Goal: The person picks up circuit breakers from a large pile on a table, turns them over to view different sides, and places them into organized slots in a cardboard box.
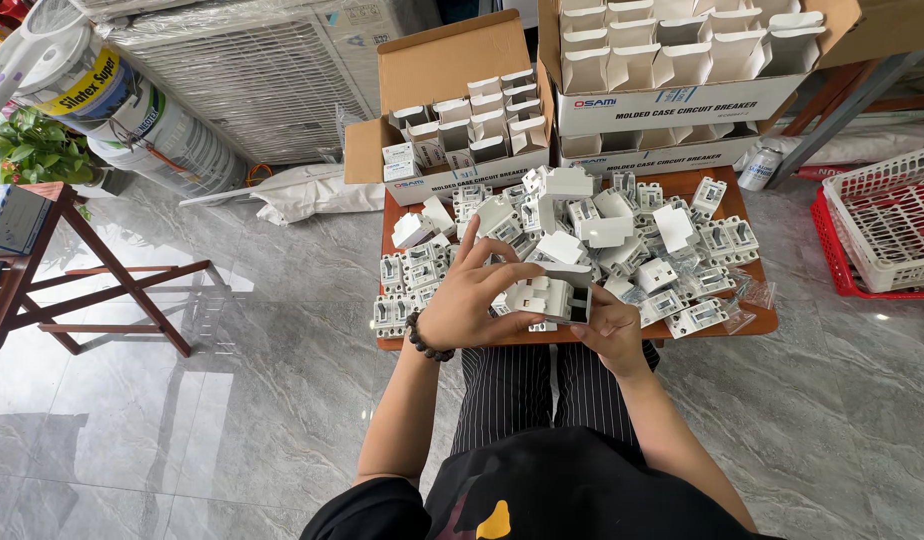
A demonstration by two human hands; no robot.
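Note:
My left hand (472, 295) and my right hand (610, 325) hold one white circuit breaker (542, 297) between them, just above the near edge of a small wooden table (757, 322). My left fingers are spread over its left side. My right hand grips it from below and from the right. The table carries a heap of white breakers and small white boxes (602, 225). I wear a dark bead bracelet (422, 340) on my left wrist.
Open cardboard cartons (462, 70) filled with small white boxes stand behind the table, with a bigger stacked carton (672, 100) at the right. A white plastic basket (887, 215) sits on a red one at far right. A wooden stool frame (102, 290) stands left on the marble floor.

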